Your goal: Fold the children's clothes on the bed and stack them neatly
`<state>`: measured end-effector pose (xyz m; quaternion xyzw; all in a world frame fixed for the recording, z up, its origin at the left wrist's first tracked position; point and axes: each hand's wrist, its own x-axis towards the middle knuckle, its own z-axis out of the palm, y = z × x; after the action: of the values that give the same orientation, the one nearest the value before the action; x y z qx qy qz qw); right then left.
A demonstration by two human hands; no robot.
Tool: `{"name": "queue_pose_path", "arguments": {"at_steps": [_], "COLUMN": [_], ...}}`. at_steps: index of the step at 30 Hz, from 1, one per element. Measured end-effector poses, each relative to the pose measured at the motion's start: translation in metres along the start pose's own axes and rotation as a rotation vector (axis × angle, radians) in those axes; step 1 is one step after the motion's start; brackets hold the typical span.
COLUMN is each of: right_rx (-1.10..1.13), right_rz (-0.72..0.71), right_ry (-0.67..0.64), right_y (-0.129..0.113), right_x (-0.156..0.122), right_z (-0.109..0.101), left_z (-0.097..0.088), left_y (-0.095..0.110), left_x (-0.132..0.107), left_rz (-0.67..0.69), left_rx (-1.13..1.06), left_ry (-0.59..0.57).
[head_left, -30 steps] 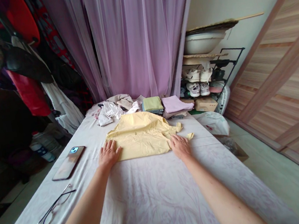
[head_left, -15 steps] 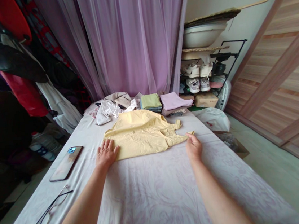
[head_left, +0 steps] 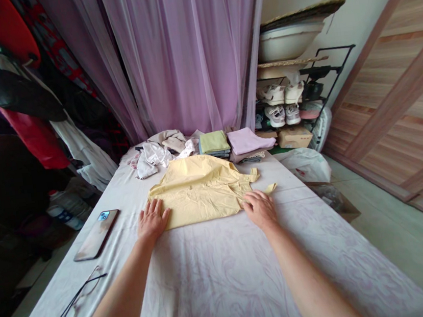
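Note:
A pale yellow garment [head_left: 200, 190] lies spread on the table's lilac patterned cloth [head_left: 219, 281]. My left hand [head_left: 152, 221] rests flat on the garment's near left corner, fingers stretched out. My right hand [head_left: 259, 207] presses flat on the near right edge, just beside a yellow strap end [head_left: 269, 188] that sticks out to the right. Neither hand grips anything.
A phone [head_left: 96, 234] and a pair of glasses [head_left: 72, 309] lie on the table's left side. At the far end sit crumpled white clothes [head_left: 153, 155], a folded green stack [head_left: 214, 143] and a folded pink piece [head_left: 250, 141]. A shoe rack [head_left: 290, 107] stands to the right, hung clothes to the left.
My right hand went out right to the strap end half a second ago, then came back left onto the garment's near right edge. My left hand stayed in place.

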<state>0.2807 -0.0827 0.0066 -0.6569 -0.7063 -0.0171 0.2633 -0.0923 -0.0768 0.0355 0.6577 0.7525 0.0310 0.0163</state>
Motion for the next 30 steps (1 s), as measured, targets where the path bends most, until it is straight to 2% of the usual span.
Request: {"name": "queue_pose_path", "arguments": {"at_steps": [13,17,24,30], "right_rx": [0.053,0.012,-0.039,-0.042], "right_rz": [0.060,0.135,0.267,0.272], "right_ry": [0.084,0.132,0.279,0.266], "right_y": [0.006,0.008,0.037,0.055], "right_x": [-0.002,-0.003,-0.004,-0.005], "right_z": [0.003,0.004,0.004,-0.004], "left_z": [0.000,0.002,0.008,0.010], "left_y": [0.000,-0.002,-0.007,-0.008], "left_x": [0.000,0.000,0.003,0.005], "left_rz": [0.015,0.020,0.016,0.015], "left_rx": [0.020,0.024,0.034,0.049], "left_ry": [0.013,0.027,0.024,0.014]}}
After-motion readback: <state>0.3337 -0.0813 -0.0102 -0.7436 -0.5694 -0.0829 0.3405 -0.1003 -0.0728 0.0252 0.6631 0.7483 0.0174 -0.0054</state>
